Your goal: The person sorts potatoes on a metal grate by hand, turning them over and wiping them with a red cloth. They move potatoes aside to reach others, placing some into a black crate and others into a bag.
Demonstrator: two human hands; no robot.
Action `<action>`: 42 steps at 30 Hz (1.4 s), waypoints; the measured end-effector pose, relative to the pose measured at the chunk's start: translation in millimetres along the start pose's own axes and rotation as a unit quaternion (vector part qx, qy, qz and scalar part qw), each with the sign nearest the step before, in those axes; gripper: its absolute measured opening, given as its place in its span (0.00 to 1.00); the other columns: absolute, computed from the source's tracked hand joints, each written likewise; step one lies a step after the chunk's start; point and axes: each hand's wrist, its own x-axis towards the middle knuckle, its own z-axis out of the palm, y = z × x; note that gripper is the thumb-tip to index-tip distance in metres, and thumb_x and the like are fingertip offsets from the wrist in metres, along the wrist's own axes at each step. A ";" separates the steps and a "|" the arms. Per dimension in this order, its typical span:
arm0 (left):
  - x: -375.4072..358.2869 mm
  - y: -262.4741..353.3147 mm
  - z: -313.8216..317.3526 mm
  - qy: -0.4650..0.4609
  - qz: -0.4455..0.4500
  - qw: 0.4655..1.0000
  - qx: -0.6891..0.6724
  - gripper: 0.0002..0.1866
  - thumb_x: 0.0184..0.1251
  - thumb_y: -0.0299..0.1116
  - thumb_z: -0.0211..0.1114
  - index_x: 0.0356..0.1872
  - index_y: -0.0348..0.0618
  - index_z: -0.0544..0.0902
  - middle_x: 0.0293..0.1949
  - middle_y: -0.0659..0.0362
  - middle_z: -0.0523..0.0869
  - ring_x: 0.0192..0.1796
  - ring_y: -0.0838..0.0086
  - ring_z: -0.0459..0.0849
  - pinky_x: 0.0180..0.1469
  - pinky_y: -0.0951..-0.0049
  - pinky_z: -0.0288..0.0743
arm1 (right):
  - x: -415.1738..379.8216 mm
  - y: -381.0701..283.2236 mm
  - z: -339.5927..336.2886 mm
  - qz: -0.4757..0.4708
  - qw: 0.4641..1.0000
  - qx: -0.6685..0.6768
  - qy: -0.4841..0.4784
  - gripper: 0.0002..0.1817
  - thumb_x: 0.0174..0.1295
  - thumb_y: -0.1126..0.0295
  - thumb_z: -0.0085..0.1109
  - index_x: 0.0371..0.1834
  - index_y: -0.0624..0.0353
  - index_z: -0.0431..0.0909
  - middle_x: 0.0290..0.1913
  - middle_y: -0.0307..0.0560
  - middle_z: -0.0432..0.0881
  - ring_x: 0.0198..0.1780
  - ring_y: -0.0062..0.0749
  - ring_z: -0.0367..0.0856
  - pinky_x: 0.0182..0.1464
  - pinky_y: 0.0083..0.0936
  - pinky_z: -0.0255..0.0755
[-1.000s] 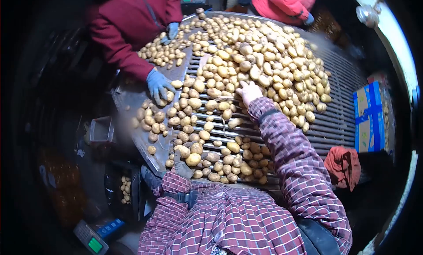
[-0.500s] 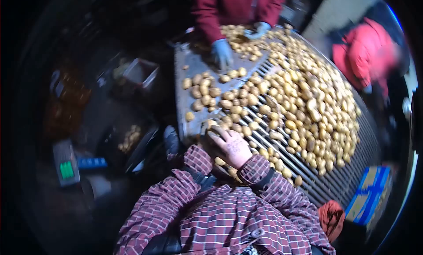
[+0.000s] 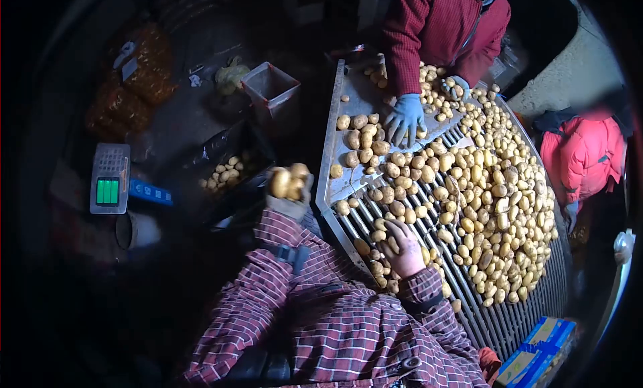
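My left hand (image 3: 289, 207), in a grey glove, is closed around several potatoes (image 3: 280, 183) and is held off the table's left side, above a dark open bag. My right hand (image 3: 406, 254) is low over the slatted sorting table (image 3: 492, 317), its fingers and thumb curled about a potato (image 3: 393, 243) among others near the front edge. Loose potatoes (image 3: 499, 207) cover much of the slats, heaped thickest toward the right. A smaller group of potatoes (image 3: 366, 140) lies on the flat metal plate (image 3: 345, 177) at the left.
Across the table, a co-worker's blue-gloved hands (image 3: 406, 120) touch potatoes. Another person in a red jacket (image 3: 583, 153) is at the right. To the left are a bag with potatoes (image 3: 228, 173), a square bin (image 3: 271, 86), filled net sacks (image 3: 127, 86) and a scale (image 3: 110, 180). A blue-taped box (image 3: 539, 354) stands front right.
My left hand has moved left off the table's edge, carrying potatoes. My right hand has shifted right, onto potatoes on the slats. The view has turned left, and the co-worker's left-side hand has spread its fingers.
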 end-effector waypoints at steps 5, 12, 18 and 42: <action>11.1 117.5 0.6 0.113 0.243 0.954 0.133 0.30 0.56 0.57 0.68 0.55 0.51 0.75 0.54 0.49 0.78 0.58 0.52 0.76 0.48 0.60 0.81 | -66.2 63.8 -5.2 0.171 0.985 0.038 -0.008 0.24 0.57 0.68 0.65 0.59 0.54 0.76 0.55 0.54 0.78 0.56 0.49 0.78 0.59 0.37 0.73; 73.1 180.4 -32.7 0.452 0.232 0.742 0.438 0.27 0.66 0.58 0.59 0.59 0.55 0.73 0.51 0.55 0.77 0.49 0.57 0.79 0.50 0.52 0.76 | -107.6 90.2 -32.9 0.230 0.968 -0.069 0.069 0.22 0.59 0.63 0.63 0.57 0.56 0.77 0.58 0.54 0.78 0.61 0.48 0.75 0.64 0.37 0.69; 172.7 7.7 -1.9 -0.004 0.310 0.571 0.760 0.17 0.64 0.30 0.66 0.54 0.41 0.81 0.52 0.56 0.84 0.53 0.72 0.81 0.59 0.70 0.72 | -108.4 93.4 -33.8 0.292 0.953 -0.069 0.029 0.23 0.58 0.59 0.63 0.56 0.55 0.78 0.58 0.52 0.76 0.60 0.47 0.75 0.62 0.36 0.70; 130.4 -162.1 -1.6 -0.077 0.156 0.091 0.980 0.25 0.50 0.44 0.74 0.50 0.46 0.82 0.58 0.47 0.76 0.61 0.51 0.72 0.63 0.53 0.68 | 163.0 173.9 -35.2 0.290 0.932 -0.215 -0.040 0.34 0.46 0.62 0.70 0.60 0.54 0.72 0.60 0.56 0.67 0.54 0.51 0.77 0.52 0.41 0.78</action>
